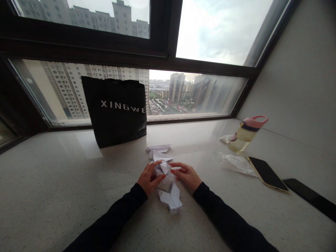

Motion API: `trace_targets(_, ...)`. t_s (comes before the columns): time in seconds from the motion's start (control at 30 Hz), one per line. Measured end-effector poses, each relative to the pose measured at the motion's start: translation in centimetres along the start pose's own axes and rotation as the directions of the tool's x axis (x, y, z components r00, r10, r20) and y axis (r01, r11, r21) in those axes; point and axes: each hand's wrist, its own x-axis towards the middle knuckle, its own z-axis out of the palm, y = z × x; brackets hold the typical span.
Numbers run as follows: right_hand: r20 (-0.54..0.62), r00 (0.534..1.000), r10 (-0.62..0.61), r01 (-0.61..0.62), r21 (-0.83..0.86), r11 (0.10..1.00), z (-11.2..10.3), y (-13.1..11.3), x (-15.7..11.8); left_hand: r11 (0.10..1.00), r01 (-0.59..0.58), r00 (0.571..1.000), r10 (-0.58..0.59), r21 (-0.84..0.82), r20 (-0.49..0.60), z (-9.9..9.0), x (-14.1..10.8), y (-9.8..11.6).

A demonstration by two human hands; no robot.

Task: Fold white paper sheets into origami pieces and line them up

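Folded white paper pieces in clear plastic lie in a line on the speckled white sill (pixel 78 196). My left hand (pixel 149 177) and my right hand (pixel 187 176) hold a plastic-wrapped paper piece (pixel 164 168) between them, the left on its left side and the right fingertips on its right edge. Just beyond it lie a folded paper (pixel 162 156) and a narrow wrapped one (pixel 159 148). Nearer to me, below the hands, is another wrapped white paper piece (pixel 172 198).
A black bag (pixel 118 115) with white letters stands by the window. On the right are a bottle with a pink lid (pixel 244 134), crumpled tissue or plastic (pixel 237 163), a phone (pixel 267 174) and a black flat object (pixel 311 196).
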Motion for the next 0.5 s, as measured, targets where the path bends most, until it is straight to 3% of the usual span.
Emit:
trace_targets(0.23, -0.02, 0.999, -0.029, 0.029, -0.014, 0.999, 1.3, -0.4, -0.2, 0.987, 0.042, 0.999, -0.04, -0.156, 0.014, 0.0, -0.2, 0.0)
trace_targets(0.5, -0.054, 0.998, -0.027, 0.027, 0.005, 1.0, 1.3, -0.1, -0.1, 0.998, -0.005, 1.0, 0.005, -0.058, -0.005, 0.2, -0.2, -0.2)
